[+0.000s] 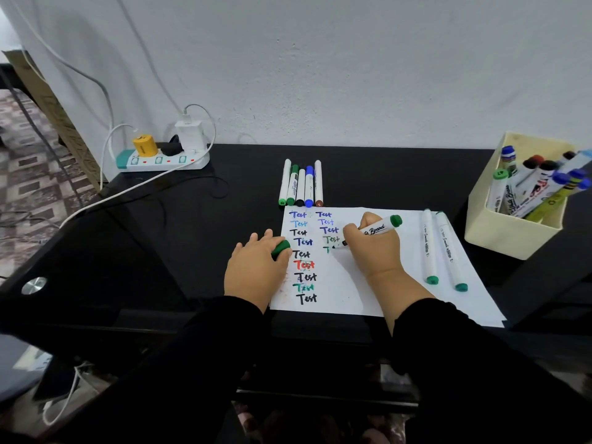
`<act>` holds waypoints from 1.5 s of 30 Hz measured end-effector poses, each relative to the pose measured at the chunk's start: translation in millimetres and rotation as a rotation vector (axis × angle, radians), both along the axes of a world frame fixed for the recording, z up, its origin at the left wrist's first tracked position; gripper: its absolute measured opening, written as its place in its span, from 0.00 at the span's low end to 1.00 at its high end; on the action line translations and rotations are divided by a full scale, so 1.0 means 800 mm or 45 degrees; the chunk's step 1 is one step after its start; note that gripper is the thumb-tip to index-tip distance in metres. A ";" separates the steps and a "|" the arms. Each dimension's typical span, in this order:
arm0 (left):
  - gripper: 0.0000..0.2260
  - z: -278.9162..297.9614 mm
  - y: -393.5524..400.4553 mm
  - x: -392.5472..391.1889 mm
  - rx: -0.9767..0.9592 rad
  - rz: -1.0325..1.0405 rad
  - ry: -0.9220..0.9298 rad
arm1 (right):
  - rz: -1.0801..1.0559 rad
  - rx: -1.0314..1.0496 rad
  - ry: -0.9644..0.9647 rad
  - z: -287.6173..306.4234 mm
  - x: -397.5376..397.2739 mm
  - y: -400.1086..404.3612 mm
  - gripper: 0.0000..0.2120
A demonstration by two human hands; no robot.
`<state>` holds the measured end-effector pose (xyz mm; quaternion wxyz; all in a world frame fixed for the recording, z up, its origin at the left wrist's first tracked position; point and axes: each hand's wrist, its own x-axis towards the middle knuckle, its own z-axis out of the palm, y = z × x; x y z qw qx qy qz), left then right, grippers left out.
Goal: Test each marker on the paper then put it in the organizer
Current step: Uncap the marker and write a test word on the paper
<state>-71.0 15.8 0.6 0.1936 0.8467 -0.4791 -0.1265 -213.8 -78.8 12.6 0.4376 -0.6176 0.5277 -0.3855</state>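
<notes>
Two hands work over the paper [368,283] on the black counter [192,251]. Right hand [373,248] has its fingers clamped round a green whiteboard marker [376,230], tip touching the sheet beside written "Test" words. Left hand [256,267] pinches the green cap [281,248] at the paper's edge. Right of the writing fingers lie two capped markers [440,248]; beyond them, five more markers [301,184]. Farther right stands the organizer [509,235], holding markers.

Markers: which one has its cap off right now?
The green whiteboard marker in the right hand, tip on the paper; the left hand holds its green cap.
</notes>
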 end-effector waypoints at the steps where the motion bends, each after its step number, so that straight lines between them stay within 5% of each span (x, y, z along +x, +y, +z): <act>1: 0.18 0.000 0.000 0.000 0.002 0.001 0.001 | 0.016 -0.004 0.022 0.000 0.000 0.000 0.18; 45: 0.18 0.000 0.000 0.000 0.019 0.002 0.000 | -0.056 -0.051 0.049 -0.001 0.001 0.002 0.18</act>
